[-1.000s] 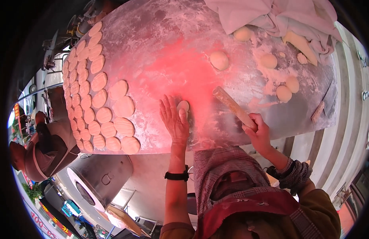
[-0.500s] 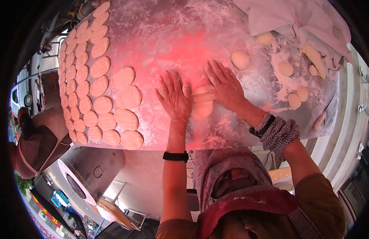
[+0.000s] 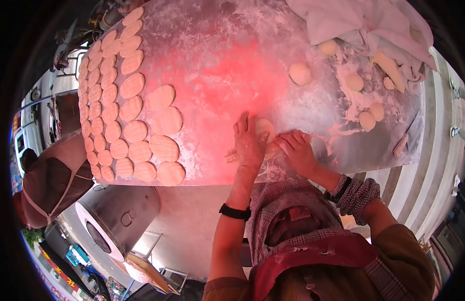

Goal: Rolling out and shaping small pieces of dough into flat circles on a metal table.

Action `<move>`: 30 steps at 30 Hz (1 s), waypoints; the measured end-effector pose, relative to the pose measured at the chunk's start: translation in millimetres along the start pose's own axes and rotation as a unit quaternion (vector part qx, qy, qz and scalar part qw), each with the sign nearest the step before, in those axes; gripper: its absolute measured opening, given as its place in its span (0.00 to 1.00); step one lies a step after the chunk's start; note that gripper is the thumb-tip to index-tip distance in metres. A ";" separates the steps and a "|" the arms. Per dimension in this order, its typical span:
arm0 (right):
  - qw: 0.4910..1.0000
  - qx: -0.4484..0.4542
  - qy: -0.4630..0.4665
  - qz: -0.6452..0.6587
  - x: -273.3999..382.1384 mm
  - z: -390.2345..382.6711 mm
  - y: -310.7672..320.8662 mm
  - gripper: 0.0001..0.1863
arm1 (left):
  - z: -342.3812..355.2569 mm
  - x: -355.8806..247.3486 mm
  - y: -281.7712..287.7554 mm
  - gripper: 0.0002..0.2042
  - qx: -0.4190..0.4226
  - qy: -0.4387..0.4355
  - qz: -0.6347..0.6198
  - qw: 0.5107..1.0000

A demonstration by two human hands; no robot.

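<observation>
Low in the middle of the floured metal table, my left hand (image 3: pixel 249 140) rests over a wooden rolling pin (image 3: pixel 231 156), its fingers extended and slightly bent. My right hand (image 3: pixel 296 148) lies on the pin's other side, fingers loosely spread and curved over it. A pale dough disc (image 3: pixel 264 125) is beneath the pin, partly hidden by my hands. Many flattened oval dough pieces (image 3: pixel 134 108) lie in rows at the left. Several round dough balls (image 3: pixel 299 73) sit at the right.
A crumpled cloth (image 3: pixel 363 25) covers the far right corner, beside a dough strip (image 3: pixel 385 65). A flat tool (image 3: pixel 400 145) lies near the right edge. Another person (image 3: pixel 57 178) bends at the table's left, above a metal drum (image 3: pixel 122 215). White steps (image 3: pixel 435 120) are beyond the right edge.
My right hand, first gripping the raised pin, has moved onto it over the dough. Both hands have since drawn down toward me with bent fingers. The view has shifted slightly.
</observation>
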State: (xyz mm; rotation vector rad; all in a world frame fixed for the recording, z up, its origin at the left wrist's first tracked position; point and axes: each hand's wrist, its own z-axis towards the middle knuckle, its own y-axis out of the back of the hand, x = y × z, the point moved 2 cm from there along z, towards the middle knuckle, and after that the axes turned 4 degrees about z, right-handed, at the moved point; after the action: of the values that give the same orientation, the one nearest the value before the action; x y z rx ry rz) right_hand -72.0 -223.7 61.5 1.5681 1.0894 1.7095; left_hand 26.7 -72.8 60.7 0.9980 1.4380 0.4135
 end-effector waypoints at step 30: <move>0.997 0.048 0.050 -0.016 -2.5 38.8 -17.1 0.38 | -58.3 81.4 15.7 0.36 -0.010 -0.007 0.163 0.986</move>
State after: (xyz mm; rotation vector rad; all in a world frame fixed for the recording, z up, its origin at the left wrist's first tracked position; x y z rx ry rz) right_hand -35.5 -209.9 44.8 1.5268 1.2565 1.7549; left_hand -10.4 16.9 31.4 1.2223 1.2555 0.6561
